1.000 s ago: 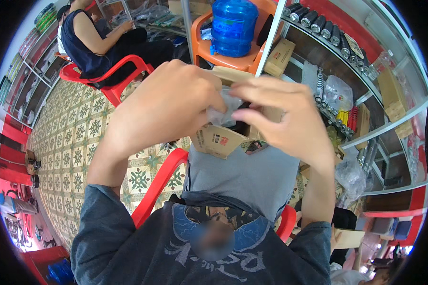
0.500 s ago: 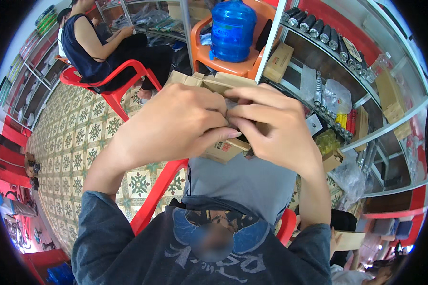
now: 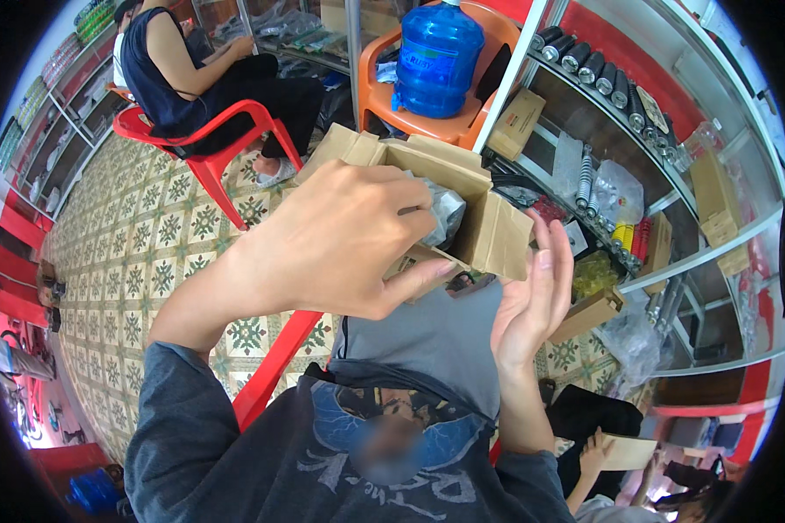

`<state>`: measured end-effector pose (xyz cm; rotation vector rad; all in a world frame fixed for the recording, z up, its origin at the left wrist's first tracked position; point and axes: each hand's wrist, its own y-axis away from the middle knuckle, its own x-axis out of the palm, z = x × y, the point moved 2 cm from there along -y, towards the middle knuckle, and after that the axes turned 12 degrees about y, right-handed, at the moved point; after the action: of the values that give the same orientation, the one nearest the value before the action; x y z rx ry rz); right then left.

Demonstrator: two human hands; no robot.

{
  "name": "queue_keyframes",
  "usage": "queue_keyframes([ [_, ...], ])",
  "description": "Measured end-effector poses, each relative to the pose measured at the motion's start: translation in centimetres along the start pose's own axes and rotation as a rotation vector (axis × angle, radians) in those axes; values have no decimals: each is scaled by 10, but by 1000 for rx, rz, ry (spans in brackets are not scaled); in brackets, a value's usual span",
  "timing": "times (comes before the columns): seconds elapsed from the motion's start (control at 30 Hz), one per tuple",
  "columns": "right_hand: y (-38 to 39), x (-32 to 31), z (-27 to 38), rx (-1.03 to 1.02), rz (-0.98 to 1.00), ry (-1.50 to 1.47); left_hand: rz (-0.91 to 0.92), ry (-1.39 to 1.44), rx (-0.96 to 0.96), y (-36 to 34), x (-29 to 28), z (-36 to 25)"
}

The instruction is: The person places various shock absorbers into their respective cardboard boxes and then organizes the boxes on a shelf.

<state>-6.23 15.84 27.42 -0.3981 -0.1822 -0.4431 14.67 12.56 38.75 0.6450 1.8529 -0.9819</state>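
Observation:
An open brown cardboard box (image 3: 478, 228) stands tilted above my lap, its flaps folded outward. Inside it lies a grey item in clear plastic wrap (image 3: 446, 215); its exact kind is hidden by the wrap and by my fingers. My left hand (image 3: 358, 235) reaches over the box's left side, fingers curled down onto the wrapped item and thumb along the near edge. At the right end of the box, my right hand (image 3: 536, 292) has its fingers stretched upward beside the right flap, palm turned toward the cardboard.
A blue water jug (image 3: 439, 61) rests on an orange chair (image 3: 379, 78) ahead. To the right, a glass-fronted shelf (image 3: 645, 283) holds shock absorbers, bags and boxes. Someone sits on a red chair (image 3: 209, 131) at far left. Another person's hand (image 3: 596, 453) appears at lower right.
My right hand has left the box's opening and moved right and down to its right end, its fingers straightening. The wrapped item now shows more. My left hand stays over the box.

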Motion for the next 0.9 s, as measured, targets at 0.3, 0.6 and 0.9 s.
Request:
queue_keyframes([
  [0.3,15,5,-10,-94,245,-258,-22,6,-30,6,-3,5],
  [0.6,-12,32,2,-845,362,643,-65,121,27,13,7,17],
  [0.9,-15,25,10,-848,359,714,-884,214,278,88,34,59],
])
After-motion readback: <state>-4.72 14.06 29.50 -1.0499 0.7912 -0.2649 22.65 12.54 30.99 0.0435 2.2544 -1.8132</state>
